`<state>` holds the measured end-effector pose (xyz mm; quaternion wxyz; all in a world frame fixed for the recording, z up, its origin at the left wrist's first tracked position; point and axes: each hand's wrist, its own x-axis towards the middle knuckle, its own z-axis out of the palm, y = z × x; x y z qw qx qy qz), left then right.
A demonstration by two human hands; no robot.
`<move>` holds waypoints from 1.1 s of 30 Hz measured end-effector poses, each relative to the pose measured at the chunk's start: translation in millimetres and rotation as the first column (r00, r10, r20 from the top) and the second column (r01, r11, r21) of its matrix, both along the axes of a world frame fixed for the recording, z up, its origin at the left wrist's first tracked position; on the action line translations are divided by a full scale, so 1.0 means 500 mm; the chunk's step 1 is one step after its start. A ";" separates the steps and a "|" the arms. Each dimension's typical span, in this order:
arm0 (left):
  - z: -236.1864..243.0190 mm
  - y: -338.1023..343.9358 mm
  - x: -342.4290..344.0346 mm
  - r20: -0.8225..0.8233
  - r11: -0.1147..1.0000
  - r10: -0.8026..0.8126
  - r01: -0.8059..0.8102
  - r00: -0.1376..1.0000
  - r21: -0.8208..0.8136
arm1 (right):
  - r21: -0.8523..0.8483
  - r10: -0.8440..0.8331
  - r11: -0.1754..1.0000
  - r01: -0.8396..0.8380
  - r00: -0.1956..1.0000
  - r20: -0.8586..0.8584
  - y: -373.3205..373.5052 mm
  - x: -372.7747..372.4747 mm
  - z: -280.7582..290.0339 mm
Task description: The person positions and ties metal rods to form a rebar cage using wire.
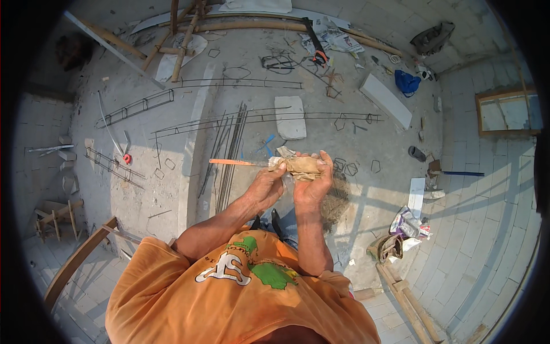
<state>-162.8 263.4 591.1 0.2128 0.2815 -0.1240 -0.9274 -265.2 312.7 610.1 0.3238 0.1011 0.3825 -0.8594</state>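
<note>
A crumpled piece of brown paper (302, 165) is held in front of me with both hands. My left hand (267, 186) pinches its left end between thumb and fingers. Wrapped around the right end is my right hand (316, 186), thumb along the edge. A thin, flat orange strip (235, 163), shaped like a hacksaw blade, juts out leftward from beside the paper. Whether its right end lies inside the paper or under my left fingers, I cannot tell. Below on the concrete are blue scraps (268, 145) and a pale block (290, 117).
Long rebar rods (229, 163) lie to the left of my hands, beside a raised concrete strip (197, 126). Wire-tied rebar frames (258, 119) stretch across the floor. A hacksaw (316, 46) rests farther off, near bamboo poles (252, 26). On the right are a white board (387, 101) and a blue bag (407, 83).
</note>
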 end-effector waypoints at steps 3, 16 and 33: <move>-0.002 -0.024 -0.048 0.144 0.997 -0.020 0.031 0.989 -0.075 | -0.082 -0.019 0.996 0.032 0.987 0.159 -0.011 -0.054 -0.058; -0.053 -0.226 -0.288 0.200 0.962 0.219 -0.246 0.955 0.121 | 0.535 0.745 0.618 -0.576 0.647 -0.163 -0.002 -0.279 -0.150; -0.094 -0.383 -0.304 0.762 0.729 -0.050 0.545 0.646 -0.414 | 0.931 0.915 0.364 -0.014 -0.180 -0.361 -0.159 -0.429 0.022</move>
